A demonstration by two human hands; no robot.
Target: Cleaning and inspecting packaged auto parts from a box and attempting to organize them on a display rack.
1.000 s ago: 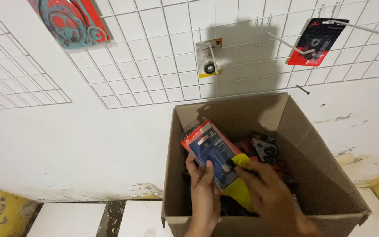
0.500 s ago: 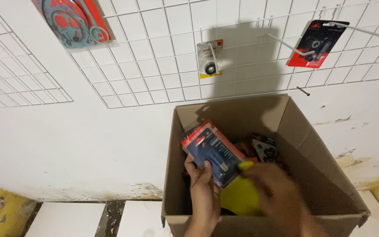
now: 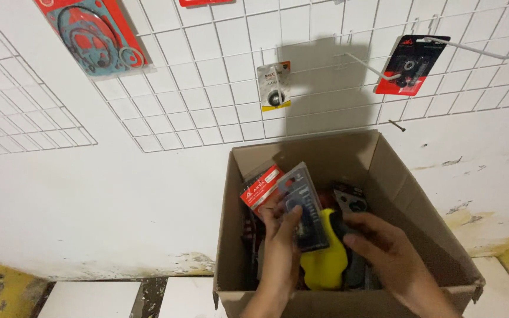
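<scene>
An open cardboard box [image 3: 396, 176] stands against the white wall, filled with packaged parts. Over it, my left hand [image 3: 281, 247] holds a red-backed blister pack with a dark part inside [image 3: 301, 203], thumb across its clear front. My right hand [image 3: 384, 250] reaches in from the right with curled fingers and touches a dark item beside a yellow package [image 3: 325, 265]. Whether it grips that item I cannot tell. More dark packaged parts [image 3: 349, 197] lie deeper in the box.
A white wire grid [image 3: 207, 70] covers the wall above. On it hang a red gasket pack [image 3: 92, 35], a small yellow-edged pack [image 3: 274, 85] and a red-and-black pack [image 3: 410, 65] on a long hook. White floor tiles [image 3: 89, 297] lie at the lower left.
My left hand has turned the blister pack so its clear front tilts away from the red card. My right hand has moved off the pack, down to the dark item beside the yellow package.
</scene>
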